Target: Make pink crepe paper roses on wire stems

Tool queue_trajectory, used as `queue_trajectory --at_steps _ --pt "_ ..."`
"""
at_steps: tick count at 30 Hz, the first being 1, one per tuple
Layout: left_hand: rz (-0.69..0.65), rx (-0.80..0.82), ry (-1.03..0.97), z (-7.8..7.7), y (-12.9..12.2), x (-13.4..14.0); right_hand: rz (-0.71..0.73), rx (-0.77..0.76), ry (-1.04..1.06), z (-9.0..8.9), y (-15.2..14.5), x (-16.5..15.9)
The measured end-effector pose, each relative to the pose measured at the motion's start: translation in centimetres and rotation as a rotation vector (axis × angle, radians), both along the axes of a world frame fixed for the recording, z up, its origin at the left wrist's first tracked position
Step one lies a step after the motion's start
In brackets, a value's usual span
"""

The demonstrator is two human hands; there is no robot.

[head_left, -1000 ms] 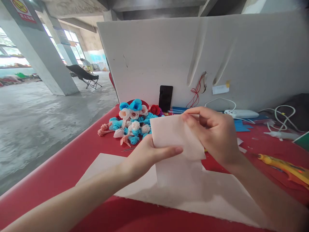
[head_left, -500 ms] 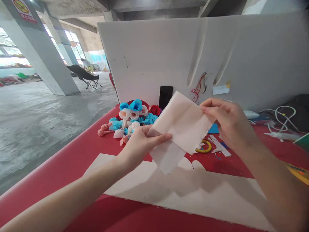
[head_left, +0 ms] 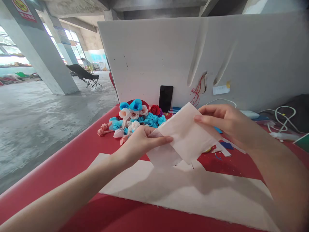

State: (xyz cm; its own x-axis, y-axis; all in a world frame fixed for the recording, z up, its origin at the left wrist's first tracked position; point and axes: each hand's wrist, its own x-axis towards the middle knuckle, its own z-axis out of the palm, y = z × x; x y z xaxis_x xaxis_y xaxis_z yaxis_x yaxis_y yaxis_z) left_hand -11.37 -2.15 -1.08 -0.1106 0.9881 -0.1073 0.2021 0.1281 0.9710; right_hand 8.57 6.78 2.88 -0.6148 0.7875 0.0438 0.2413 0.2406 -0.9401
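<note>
A folded piece of thin white paper (head_left: 187, 133) is held up between my two hands above the table. My left hand (head_left: 147, 140) pinches its left side, thumb on top and fingers hidden behind. At its upper right edge, my right hand (head_left: 218, 124) grips it between thumb and fingers. One layer of the paper hangs lower, below my left thumb. Under my hands a long cream sheet (head_left: 154, 193) lies flat on the red table (head_left: 79, 154); small white cut pieces (head_left: 188, 167) rest at its far edge.
Blue, white, pink and red paper flowers (head_left: 135, 116) are heaped at the back left. A black phone (head_left: 166, 98) leans on the white panel (head_left: 154, 58). Paper scraps (head_left: 223, 149) and white cables (head_left: 287, 119) lie to the right. A folding chair (head_left: 83, 74) stands on the floor beyond.
My right hand has shifted slightly down and turned, bringing the paper's right part lower and to the right. The left hand stays nearly in place, still pinching.
</note>
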Motion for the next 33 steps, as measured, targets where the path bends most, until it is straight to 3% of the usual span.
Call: queue_trajectory --at_steps 4,8,10,13,15,16,18,21,23,24,27,29,31,33 --pt "-0.097 -0.045 -0.071 0.9 -0.1 -0.2 0.086 -0.013 -0.151 0.6 -0.3 0.9" --pt "-0.263 -0.223 -0.082 1.3 -0.5 -0.6 0.147 -0.138 -0.222 0.2 -1.3 2.1" --pt "-0.359 -0.331 0.049 1.1 -0.9 -0.9 0.150 -0.244 -0.260 -1.0 -2.0 3.0" --pt "-0.488 -0.356 0.475 -0.1 -2.0 -1.1 0.137 -0.376 -0.336 -4.1 -3.5 4.4" --pt "-0.428 -0.112 0.783 -1.2 -3.2 -0.7 0.086 -0.431 -0.392 -6.6 -4.8 5.2" --pt "-0.421 0.061 0.846 -1.8 -3.9 -0.4 0.047 -0.455 -0.407 -7.7 -5.4 5.5" --pt "-0.524 0.410 0.844 -3.1 -5.2 0.4 -0.007 -0.500 -0.393 -9.5 -6.6 5.9" --pt "-0.673 0.695 0.892 -5.0 -6.4 1.4 -0.044 -0.521 -0.408 -10.8 -7.9 6.4" --pt "-0.761 0.720 0.929 -6.1 -6.7 1.7 -0.099 -0.366 -0.538 -11.0 -8.5 6.9" --pt "-0.794 0.703 0.938 -6.6 -6.6 1.8 -0.166 -0.187 -0.614 -11.0 -8.8 7.1" --pt "-0.822 0.670 0.931 -7.5 -6.5 1.8 -0.330 0.570 -0.653 -11.3 -9.9 7.4" --pt "-0.804 0.680 0.912 -7.8 -6.4 1.7 -0.207 0.908 -0.558 -11.7 -10.7 7.1" --pt "-0.787 0.693 0.892 -7.9 -6.5 1.7 0.013 1.008 -0.538 -12.2 -11.3 6.5" --pt "-0.780 0.696 0.878 -8.0 -6.6 1.7 0.136 1.008 -0.592 -12.5 -11.7 5.9"
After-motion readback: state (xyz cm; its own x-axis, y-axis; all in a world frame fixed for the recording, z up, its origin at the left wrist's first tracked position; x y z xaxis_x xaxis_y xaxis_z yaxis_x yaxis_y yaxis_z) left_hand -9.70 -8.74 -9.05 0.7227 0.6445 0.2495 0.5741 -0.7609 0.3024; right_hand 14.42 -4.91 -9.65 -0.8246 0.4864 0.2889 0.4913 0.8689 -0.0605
